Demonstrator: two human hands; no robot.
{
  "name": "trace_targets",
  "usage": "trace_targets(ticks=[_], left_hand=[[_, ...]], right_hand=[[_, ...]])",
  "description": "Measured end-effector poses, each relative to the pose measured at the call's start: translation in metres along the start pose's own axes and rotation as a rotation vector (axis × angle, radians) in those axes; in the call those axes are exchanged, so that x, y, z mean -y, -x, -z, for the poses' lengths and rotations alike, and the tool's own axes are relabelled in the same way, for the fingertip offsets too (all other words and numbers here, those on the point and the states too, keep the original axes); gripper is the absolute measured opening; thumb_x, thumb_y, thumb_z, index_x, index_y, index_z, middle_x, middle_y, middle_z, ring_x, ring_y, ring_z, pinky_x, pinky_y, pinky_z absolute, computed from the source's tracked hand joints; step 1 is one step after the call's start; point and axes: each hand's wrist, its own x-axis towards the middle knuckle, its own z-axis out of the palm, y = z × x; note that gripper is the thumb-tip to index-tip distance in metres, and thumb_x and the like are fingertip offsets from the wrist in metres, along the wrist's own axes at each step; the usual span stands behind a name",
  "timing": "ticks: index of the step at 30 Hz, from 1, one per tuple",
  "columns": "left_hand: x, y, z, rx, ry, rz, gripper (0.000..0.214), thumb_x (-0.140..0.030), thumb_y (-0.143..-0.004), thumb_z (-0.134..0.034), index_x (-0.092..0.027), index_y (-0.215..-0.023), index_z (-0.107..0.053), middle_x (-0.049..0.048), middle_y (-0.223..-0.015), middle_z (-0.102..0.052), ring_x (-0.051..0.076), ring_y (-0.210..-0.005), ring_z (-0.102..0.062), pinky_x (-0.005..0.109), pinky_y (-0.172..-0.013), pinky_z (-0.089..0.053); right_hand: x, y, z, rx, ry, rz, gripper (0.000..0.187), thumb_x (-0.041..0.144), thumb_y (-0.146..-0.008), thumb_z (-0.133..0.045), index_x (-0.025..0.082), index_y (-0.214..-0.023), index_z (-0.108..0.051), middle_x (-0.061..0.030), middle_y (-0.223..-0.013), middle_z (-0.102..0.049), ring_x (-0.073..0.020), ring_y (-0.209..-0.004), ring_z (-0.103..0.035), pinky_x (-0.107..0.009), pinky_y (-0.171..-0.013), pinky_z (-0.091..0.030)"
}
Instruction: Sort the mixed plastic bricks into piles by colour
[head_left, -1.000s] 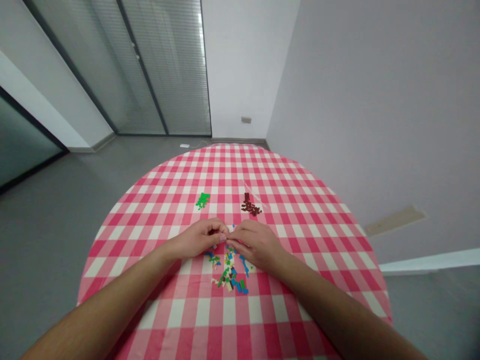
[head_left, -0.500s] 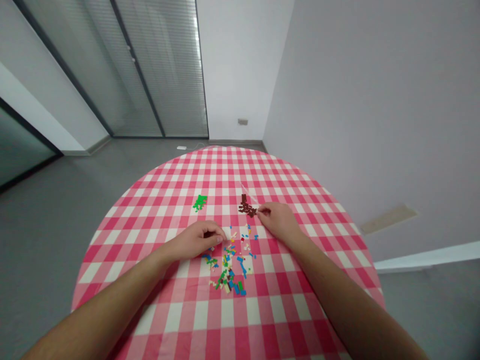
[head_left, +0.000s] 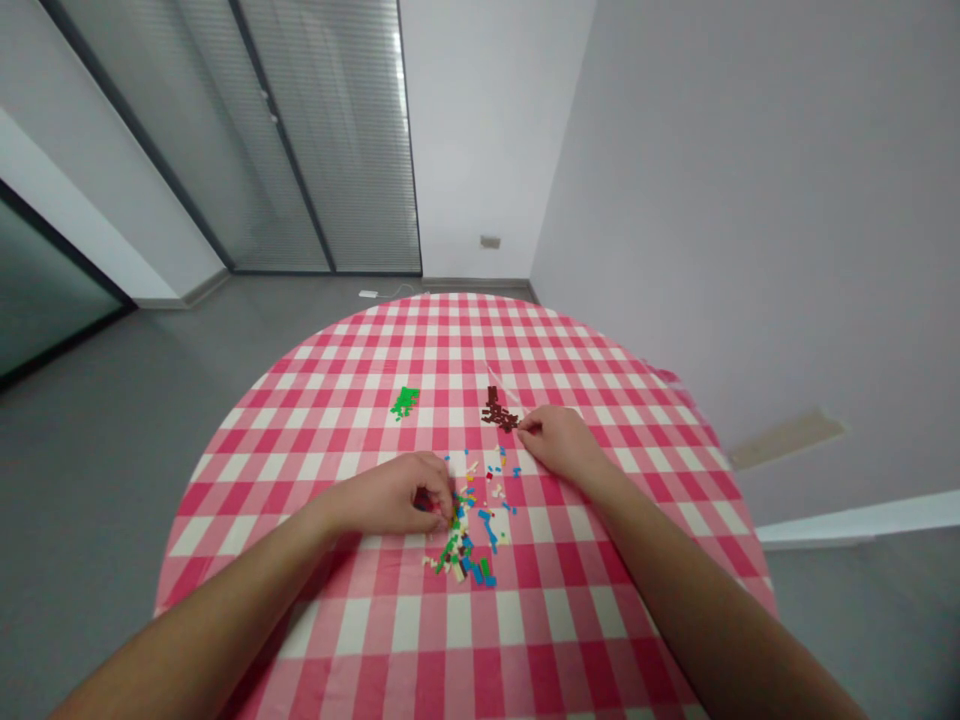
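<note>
A scatter of tiny mixed-colour bricks [head_left: 471, 520] lies near the middle of the round table [head_left: 337, 620] with its red-and-white checked cloth. My left hand [head_left: 401, 494] rests on the left edge of that scatter, fingers curled in a pinch among the pieces; what it grips is too small to make out. My right hand [head_left: 555, 440] is farther back, fingertips pinched right beside a small pile of dark brown bricks [head_left: 498, 413]. A separate small pile of green bricks [head_left: 405, 402] lies to the back left, away from both hands.
The table stands close to a grey wall on the right. Grey floor surrounds it on the left and behind. Glass partitions with blinds [head_left: 330, 150] stand at the back. A wall socket [head_left: 490, 241] sits low on the far wall.
My right hand went from the mixed scatter out to the brown pile and stays there. My left hand has slid a little nearer and right, into the scatter's edge.
</note>
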Motion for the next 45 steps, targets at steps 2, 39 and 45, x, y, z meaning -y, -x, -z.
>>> trace_targets(ticks=[2,39,45], left_hand=[[-0.005,-0.002,-0.004,0.003,-0.052,-0.020,0.010,-0.011,-0.080,-0.065,-0.019,-0.078,-0.072,0.0019,-0.079,-0.067,0.015,-0.079,-0.059,0.029,-0.077,-0.046],[0.008,-0.010,-0.014,-0.523,0.418,0.331,0.018,-0.033,-0.084,-0.066,-0.016,-0.082,-0.069,0.0030,-0.067,-0.068,0.011,-0.051,-0.055,0.025,-0.051,-0.045],[0.008,-0.013,-0.015,-0.635,0.549,0.248,0.020,-0.029,-0.075,-0.073,-0.017,-0.089,-0.065,0.0035,-0.075,-0.073,0.014,-0.065,-0.064,0.025,-0.061,-0.049]], right_hand=[[0.001,0.000,-0.001,-0.005,-0.005,-0.011,0.022,0.015,-0.082,-0.055,0.019,-0.077,-0.077,-0.0077,-0.078,-0.075,-0.0185,-0.066,-0.064,-0.029,-0.058,-0.039],[0.034,0.016,0.000,-0.154,-0.354,0.213,0.008,0.021,-0.083,-0.064,0.021,-0.084,-0.073,-0.0027,-0.082,-0.075,-0.0155,-0.072,-0.066,-0.025,-0.066,-0.046],[0.057,0.028,-0.004,-0.171,-0.411,0.440,0.011,0.024,-0.088,-0.064,0.019,-0.084,-0.074,-0.0025,-0.074,-0.074,-0.0137,-0.065,-0.063,-0.024,-0.061,-0.044]])
